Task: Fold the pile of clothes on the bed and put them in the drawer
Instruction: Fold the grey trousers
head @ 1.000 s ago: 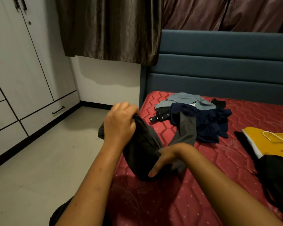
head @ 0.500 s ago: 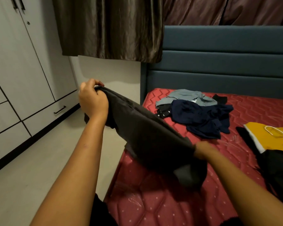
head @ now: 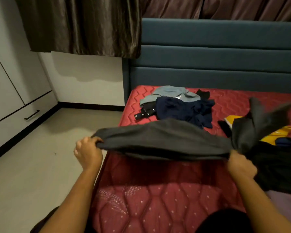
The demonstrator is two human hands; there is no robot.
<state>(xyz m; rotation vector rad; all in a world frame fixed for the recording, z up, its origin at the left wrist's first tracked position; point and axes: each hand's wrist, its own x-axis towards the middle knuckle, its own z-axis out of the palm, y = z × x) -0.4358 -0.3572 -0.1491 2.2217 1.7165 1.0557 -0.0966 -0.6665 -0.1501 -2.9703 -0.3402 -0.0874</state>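
Observation:
A dark grey garment (head: 166,138) is stretched wide in the air above the red mattress (head: 158,199). My left hand (head: 88,151) grips its left end over the bed's edge. My right hand (head: 241,165) grips the other end, where loose blurred fabric flaps up to the right. Behind it lies the pile of clothes (head: 180,106): a grey-blue piece, a navy piece and a black strap. A white drawer (head: 20,116) with a black handle is set in the wardrobe at the left.
A yellow garment (head: 275,133) and black clothes (head: 275,169) lie at the bed's right side. The blue padded headboard (head: 217,64) stands behind, with brown curtains above. Pale floor (head: 40,157) runs between bed and wardrobe.
Both hands have pulled apart and levelled out, spreading the grey garment wide. The left hand dropped lower, the right hand moved right, and the loose end swung up.

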